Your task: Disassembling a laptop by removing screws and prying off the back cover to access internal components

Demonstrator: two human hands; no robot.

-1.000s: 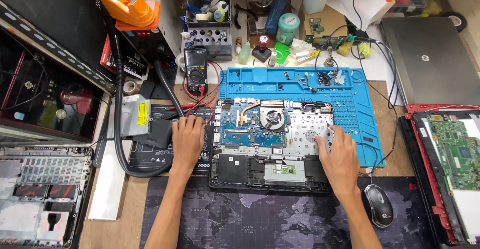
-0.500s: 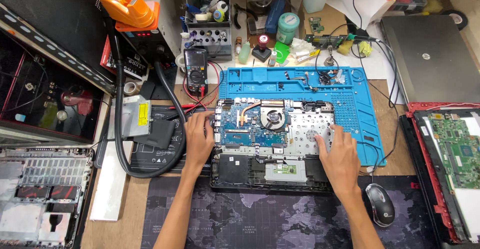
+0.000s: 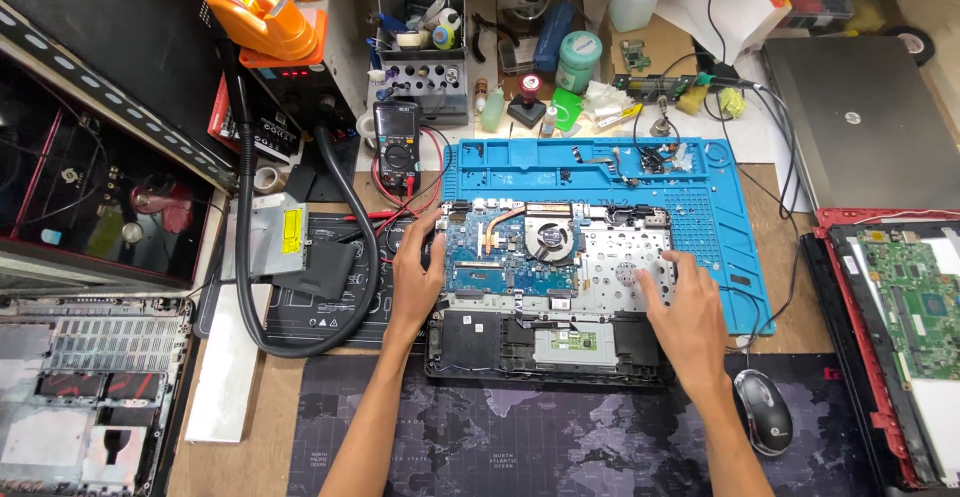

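Blue motherboard (image 3: 505, 252) in opened laptop chassis (image 3: 545, 342) on repair mat (image 3: 720, 212) | left hand (image 3: 415, 277) fingers curled on board's left edge | right hand (image 3: 680, 307) fingers spread flat, bracing chassis

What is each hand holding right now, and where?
Nothing is lifted. The left hand grips the opened laptop at its left edge; the right hand rests flat on its right side.
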